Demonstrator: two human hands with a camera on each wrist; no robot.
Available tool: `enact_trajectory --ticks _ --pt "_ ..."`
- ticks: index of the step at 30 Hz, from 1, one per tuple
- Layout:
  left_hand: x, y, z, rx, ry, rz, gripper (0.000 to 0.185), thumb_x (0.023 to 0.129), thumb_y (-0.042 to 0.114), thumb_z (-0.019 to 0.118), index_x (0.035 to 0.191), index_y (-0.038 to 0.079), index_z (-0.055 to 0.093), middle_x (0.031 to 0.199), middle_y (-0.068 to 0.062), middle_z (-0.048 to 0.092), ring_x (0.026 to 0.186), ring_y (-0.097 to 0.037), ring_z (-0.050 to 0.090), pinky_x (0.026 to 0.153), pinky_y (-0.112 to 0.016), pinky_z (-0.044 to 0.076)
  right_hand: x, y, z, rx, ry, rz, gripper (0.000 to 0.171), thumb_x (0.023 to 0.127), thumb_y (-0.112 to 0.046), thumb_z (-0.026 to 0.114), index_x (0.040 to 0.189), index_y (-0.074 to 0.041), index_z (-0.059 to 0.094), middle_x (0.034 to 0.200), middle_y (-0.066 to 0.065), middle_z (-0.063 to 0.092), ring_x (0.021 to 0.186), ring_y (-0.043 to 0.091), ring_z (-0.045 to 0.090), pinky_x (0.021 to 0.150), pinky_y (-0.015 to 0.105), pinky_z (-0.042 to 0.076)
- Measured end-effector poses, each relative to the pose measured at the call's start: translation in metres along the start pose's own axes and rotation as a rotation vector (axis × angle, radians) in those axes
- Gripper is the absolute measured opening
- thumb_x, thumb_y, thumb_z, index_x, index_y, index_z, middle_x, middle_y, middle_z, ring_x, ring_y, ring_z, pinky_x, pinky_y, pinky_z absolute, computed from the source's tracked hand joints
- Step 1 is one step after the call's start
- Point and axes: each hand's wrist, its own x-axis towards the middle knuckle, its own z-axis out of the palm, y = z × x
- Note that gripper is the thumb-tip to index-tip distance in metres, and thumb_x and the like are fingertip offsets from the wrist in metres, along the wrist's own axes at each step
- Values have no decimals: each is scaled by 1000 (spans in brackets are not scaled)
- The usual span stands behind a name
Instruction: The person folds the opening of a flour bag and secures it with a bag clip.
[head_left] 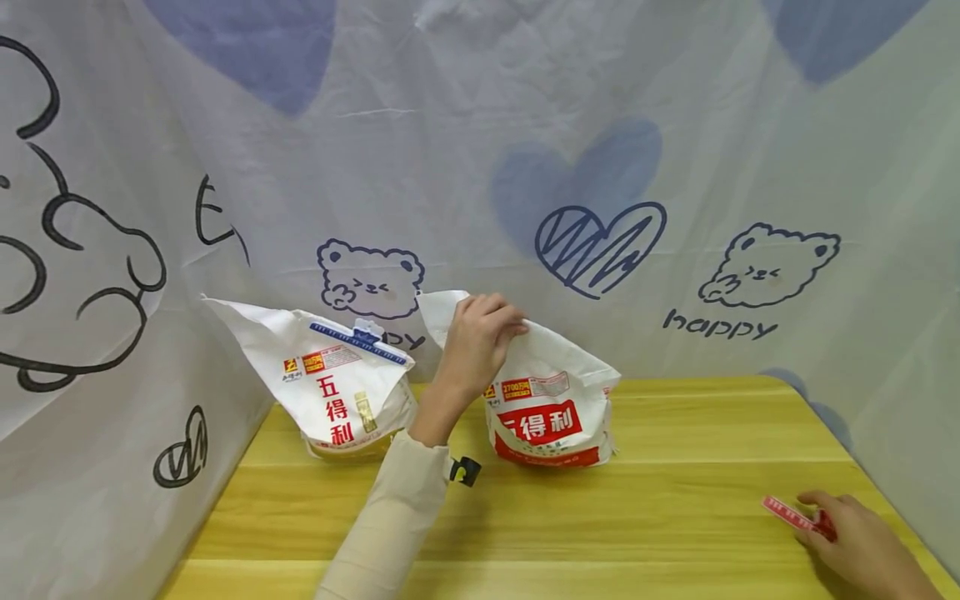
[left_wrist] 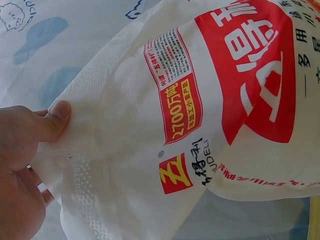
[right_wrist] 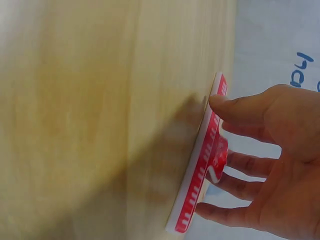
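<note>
My left hand [head_left: 480, 342] pinches the folded top of a white flour bag [head_left: 551, 375] with red print, which stands on the table. In the left wrist view the thumb [left_wrist: 59, 117] presses on the front of the bag's top, with fingers behind it. Over at the right, my right hand [head_left: 862, 537] holds a red bag clip [right_wrist: 202, 165] between thumb and fingers, above the tabletop. To the left stands a second white flour bag [head_left: 337, 400], its folded top held by a blue bag clip [head_left: 358, 342].
The yellow wood-grain table [head_left: 675, 500] meets a white curtain [head_left: 450, 150] printed with hearts and bears at the back and sides. A black band with a small device [head_left: 465, 472] sits at the left wrist.
</note>
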Motion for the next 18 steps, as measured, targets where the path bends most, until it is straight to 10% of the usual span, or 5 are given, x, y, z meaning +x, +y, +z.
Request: enact_trajectory --ticks 9,18 --pt "-2 -1 -1 -15 -2 -9 9 94 15 74 101 10 77 96 -1 69 93 -20 61 103 -44 42 0 20 3 3 -9 41 52 80 -18 86 108 17 60 87 15 64 74 26 55 70 54 53" --pt "-2 -2 -1 -26 6 2 7 95 11 72 101 10 77 95 -1 68 92 -20 61 101 -43 42 1 21 -1 38 2 27 28 81 -4 82 96 8 62 78 1 58 69 20 51 63 43 50"
